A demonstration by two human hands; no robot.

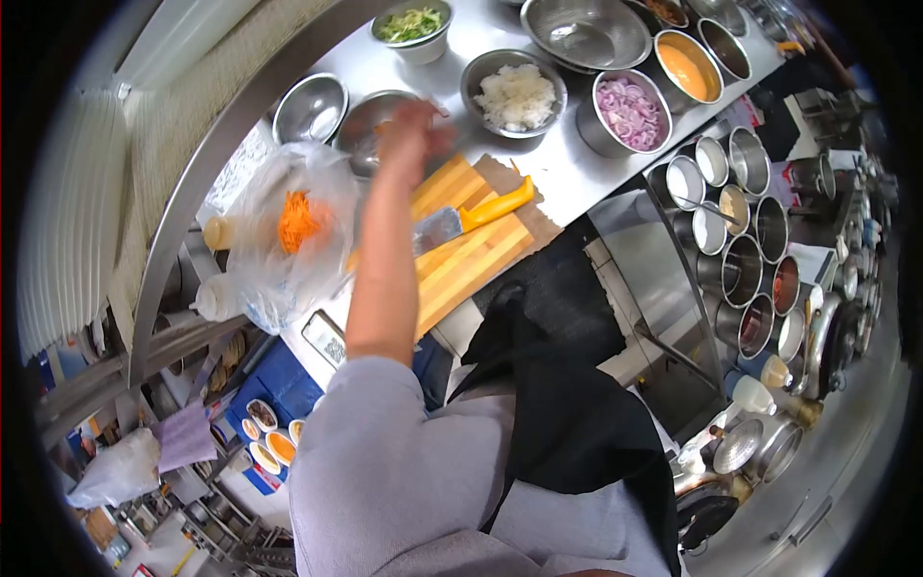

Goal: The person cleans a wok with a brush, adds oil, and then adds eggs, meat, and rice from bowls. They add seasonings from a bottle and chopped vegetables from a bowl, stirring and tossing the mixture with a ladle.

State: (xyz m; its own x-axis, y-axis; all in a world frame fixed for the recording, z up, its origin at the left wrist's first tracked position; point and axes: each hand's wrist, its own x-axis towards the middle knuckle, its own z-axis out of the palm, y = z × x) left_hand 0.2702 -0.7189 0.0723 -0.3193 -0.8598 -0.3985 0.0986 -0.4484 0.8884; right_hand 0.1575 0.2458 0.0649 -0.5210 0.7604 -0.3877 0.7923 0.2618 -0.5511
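Observation:
My left hand [411, 142] reaches over a steel bowl [356, 135] at the back of the counter. It is smeared by motion, so its fingers and anything in them cannot be made out. A little orange shows beside the hand at the bowl. Below the hand lies a striped wooden cutting board [471, 274], and on it rests a knife with a yellow handle [498, 204]. Left of my forearm, a clear plastic bag [252, 197] sits on the counter with shredded carrot [300, 223] in it. My right hand is out of view.
Along the counter stand an unfilled steel bowl [310, 108], chopped greens [411, 25], a white shredded food [517, 98], sliced red onion [630, 113] and orange sauce [686, 67]. A phone [324, 337] lies near the counter edge. Several steel containers [742, 269] stand on the right.

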